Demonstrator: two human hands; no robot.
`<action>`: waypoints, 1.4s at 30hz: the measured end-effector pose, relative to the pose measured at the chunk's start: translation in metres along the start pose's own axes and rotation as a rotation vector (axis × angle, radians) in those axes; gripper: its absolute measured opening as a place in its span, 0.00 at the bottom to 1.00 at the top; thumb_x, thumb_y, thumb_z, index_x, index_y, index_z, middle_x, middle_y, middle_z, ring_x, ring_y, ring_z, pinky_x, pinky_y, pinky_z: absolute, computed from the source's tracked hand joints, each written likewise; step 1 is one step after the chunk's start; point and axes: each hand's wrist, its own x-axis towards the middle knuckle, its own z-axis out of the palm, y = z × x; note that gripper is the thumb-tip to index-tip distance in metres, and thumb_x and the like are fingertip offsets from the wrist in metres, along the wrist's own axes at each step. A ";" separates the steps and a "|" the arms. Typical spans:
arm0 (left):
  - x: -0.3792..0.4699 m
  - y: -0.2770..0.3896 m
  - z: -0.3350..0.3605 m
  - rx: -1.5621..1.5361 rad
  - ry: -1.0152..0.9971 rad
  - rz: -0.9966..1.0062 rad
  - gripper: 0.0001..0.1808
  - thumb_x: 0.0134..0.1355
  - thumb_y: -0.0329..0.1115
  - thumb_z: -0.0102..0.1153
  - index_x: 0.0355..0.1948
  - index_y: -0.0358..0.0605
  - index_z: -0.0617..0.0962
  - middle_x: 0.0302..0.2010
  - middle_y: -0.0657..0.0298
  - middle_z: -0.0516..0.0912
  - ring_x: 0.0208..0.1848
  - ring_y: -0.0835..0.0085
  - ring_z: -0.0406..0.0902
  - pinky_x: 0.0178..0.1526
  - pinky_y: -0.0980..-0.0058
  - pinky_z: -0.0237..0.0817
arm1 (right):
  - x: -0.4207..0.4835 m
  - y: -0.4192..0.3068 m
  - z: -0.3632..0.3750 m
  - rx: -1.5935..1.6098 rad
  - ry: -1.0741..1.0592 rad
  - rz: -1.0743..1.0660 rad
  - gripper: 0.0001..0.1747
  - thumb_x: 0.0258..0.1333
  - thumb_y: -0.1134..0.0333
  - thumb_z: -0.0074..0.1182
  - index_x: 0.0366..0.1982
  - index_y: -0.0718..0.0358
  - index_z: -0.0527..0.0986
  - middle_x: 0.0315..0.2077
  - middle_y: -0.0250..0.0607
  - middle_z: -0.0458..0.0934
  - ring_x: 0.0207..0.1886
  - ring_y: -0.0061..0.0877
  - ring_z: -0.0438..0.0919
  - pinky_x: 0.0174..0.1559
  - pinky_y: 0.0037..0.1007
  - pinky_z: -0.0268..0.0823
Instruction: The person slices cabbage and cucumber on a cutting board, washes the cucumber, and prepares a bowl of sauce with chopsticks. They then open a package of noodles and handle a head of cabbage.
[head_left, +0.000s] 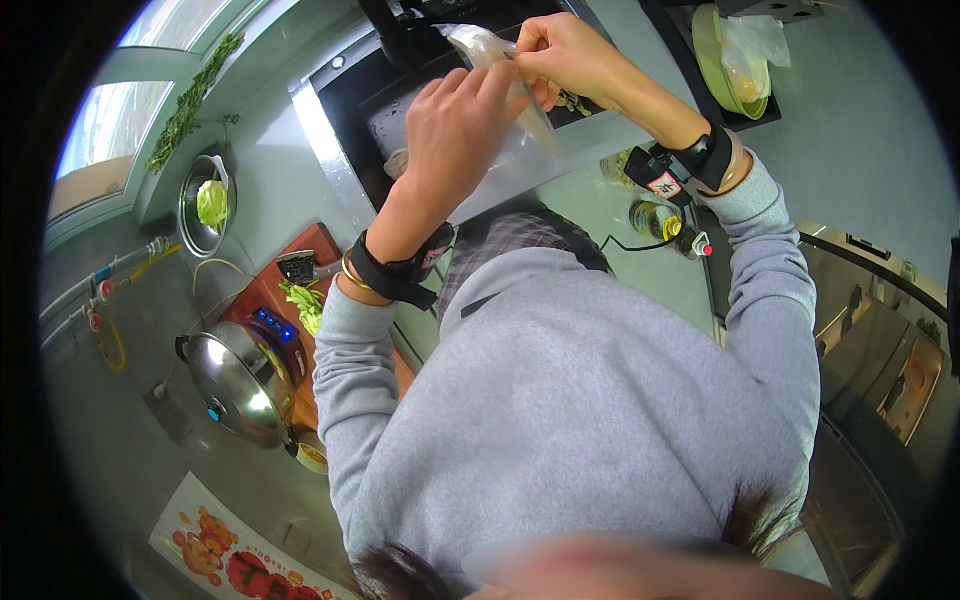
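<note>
Both hands hold a clear plastic bag (531, 127) over a dark sink (349, 112) set in the counter. My left hand (459, 127) pinches the bag's near side, with its back towards me. Close beside it on the right, my right hand (559, 60) grips the upper part of the bag between thumb and fingers. Something pale shows through the plastic, but I cannot tell what it is. In the sink, leafy scraps (571, 105) lie below my right hand, and a pale lump (396, 163) sits left of my left wrist.
On the left are a metal bowl (187, 214) with a lettuce piece (212, 204), a cleaver (298, 266) on a wooden board (319, 238), leafy greens (304, 304) and a lidded steel pot (236, 382) by a lit control panel (274, 324). Bottles (660, 220) and a green basin (705, 67) are at right.
</note>
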 end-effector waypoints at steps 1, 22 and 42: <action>0.003 0.002 0.003 -0.078 -0.030 -0.050 0.16 0.52 0.42 0.62 0.37 0.47 0.73 0.19 0.68 0.72 0.23 0.72 0.72 0.26 0.74 0.62 | 0.000 0.000 -0.003 -0.006 0.020 0.032 0.04 0.49 0.74 0.50 0.22 0.65 0.69 0.16 0.35 0.74 0.16 0.18 0.73 0.18 0.20 0.67; -0.005 -0.022 0.026 -0.256 -0.407 0.182 0.06 0.49 0.25 0.50 0.29 0.41 0.68 0.22 0.55 0.75 0.28 0.57 0.75 0.31 0.65 0.66 | -0.001 0.051 -0.008 -0.958 0.244 -0.518 0.10 0.38 0.74 0.51 0.26 0.73 0.69 0.19 0.56 0.75 0.26 0.46 0.78 0.28 0.41 0.70; 0.009 0.003 0.079 -0.261 -0.139 -0.040 0.07 0.58 0.36 0.52 0.29 0.45 0.74 0.25 0.56 0.76 0.26 0.54 0.75 0.26 0.63 0.65 | 0.013 0.062 -0.031 -0.557 0.532 -0.182 0.09 0.42 0.68 0.52 0.20 0.68 0.71 0.21 0.52 0.76 0.28 0.44 0.76 0.32 0.38 0.66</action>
